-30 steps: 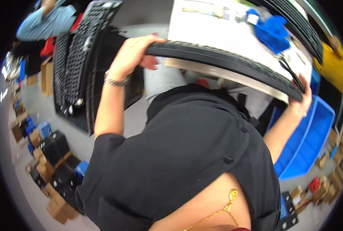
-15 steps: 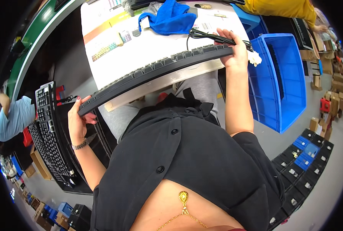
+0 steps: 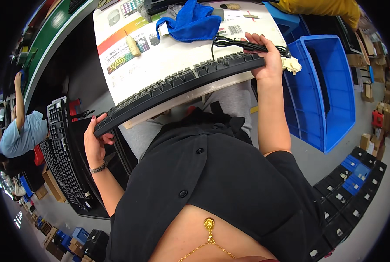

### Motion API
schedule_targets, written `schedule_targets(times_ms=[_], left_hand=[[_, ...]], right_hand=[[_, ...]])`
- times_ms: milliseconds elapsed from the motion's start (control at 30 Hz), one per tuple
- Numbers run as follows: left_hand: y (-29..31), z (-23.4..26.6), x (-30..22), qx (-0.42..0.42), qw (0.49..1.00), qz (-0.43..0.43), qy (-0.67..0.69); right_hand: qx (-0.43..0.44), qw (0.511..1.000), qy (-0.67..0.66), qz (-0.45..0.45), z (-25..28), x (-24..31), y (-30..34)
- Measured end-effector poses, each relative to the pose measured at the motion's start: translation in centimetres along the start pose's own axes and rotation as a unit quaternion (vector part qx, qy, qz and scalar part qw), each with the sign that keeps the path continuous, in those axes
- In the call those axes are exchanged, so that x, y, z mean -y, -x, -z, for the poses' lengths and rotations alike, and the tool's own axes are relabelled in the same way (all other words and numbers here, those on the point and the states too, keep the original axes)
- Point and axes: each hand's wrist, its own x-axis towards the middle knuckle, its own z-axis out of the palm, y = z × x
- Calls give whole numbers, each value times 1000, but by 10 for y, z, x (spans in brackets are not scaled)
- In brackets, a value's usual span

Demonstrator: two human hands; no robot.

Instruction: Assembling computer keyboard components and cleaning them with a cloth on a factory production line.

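A black keyboard point(image 3: 177, 87) spans the space in front of me, tilted, its front edge toward me and its right end higher in the picture. My left hand point(image 3: 96, 142) grips its left end, thumb on top. My right hand point(image 3: 268, 59) holds the right end, with a bundled black cable point(image 3: 236, 42) lying across the fingers. A cream-coloured crumpled bit point(image 3: 292, 65) hangs at the cable's end. Below the keyboard is a white printed board point(image 3: 116, 89) on the worktable. On it lie a blue cloth point(image 3: 195, 24) and a small tool with a pale wrapped handle point(image 3: 133, 46).
A blue crate point(image 3: 339, 96) stands at my right with a dark item inside. Stacked black keyboards point(image 3: 64, 161) lie at my left. A person in light blue point(image 3: 26, 135) works at far left, another in yellow point(image 3: 319, 8) at upper right. Black boxes point(image 3: 356, 187) line the floor.
The keyboard has shifted slightly, its left end a little lower and further right, still in both hands. The person at far left has raised an arm.
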Motion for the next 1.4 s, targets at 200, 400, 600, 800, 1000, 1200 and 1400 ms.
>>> schedule_targets(times_ms=[200,400,600,800,1000,1200,1400], left_hand=[[7,-3,8,-3,999,-20,27],[9,-7,9,-7,999,-20,30],[8,3,11,-20,996,-65,-59],[-11,9,18,-92,963,-187,-174],[-30,-17,36,8,963,-217,161],[-54,-33,38,54,919,-180,346],[-79,-54,22,-110,909,-243,321]], right_hand=[[14,1000,7,0,5,-1,2],[19,1000,13,-1,9,-1,0],[10,1000,24,3,7,-1,4],[3,1000,5,3,1,0,2],[1,1000,-13,3,-5,-2,-10],[39,999,-26,-17,-15,-1,-17],[80,996,-12,-25,-5,-6,-49]])
